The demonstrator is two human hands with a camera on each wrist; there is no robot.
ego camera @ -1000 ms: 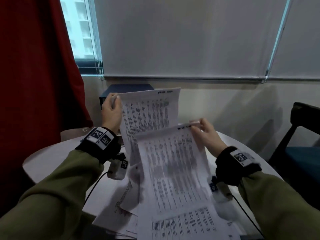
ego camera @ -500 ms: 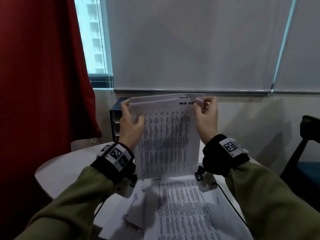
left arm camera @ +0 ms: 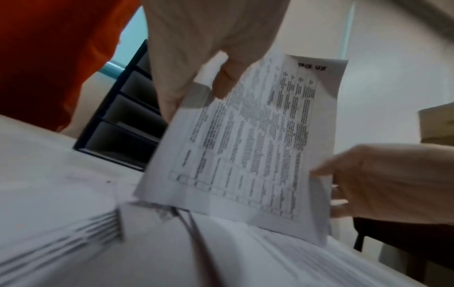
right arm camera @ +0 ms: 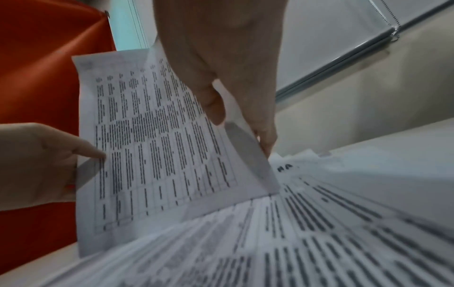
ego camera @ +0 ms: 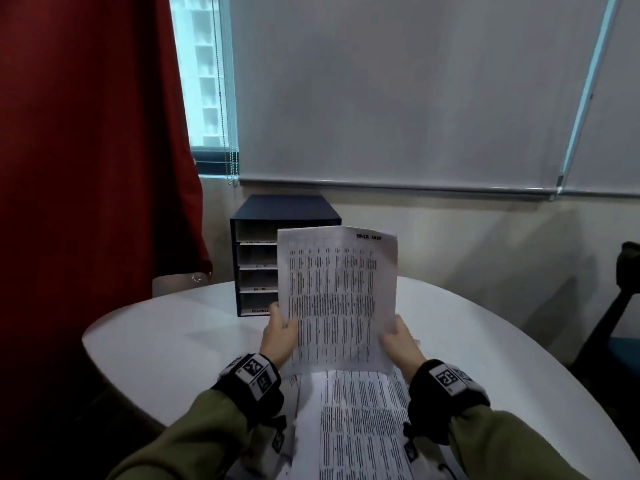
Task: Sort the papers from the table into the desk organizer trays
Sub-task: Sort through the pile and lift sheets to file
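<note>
Fingers of both hands pinch one printed sheet (ego camera: pixel 337 299) at its lower side edges: left hand (ego camera: pixel 278 336) thumb on the printed face, other fingers behind; right hand (ego camera: pixel 398 344) same on the opposite edge. Sheet stands near upright, long axis vertical, handwritten heading at top right, bottom edge just above the loose pile of papers (ego camera: pixel 360 420) on the white table (ego camera: pixel 166 337). Desk organizer (ego camera: pixel 256 254) sits straight ahead beyond the sheet, four tray slots facing the person, its right half hidden by the paper in the head view. Left hand is on the organizer's side, so nearer to it. My read: sheet must tip forward to flat, short edge leading, to enter a slot. Left wrist view shows the slots stacked, dark inside; contents unclear. Right wrist view misses the organizer but shows the pile fanned under the sheet and the right thumb (right arm camera: pixel 216 108) on the printed face. Slot labels too small to read
</note>
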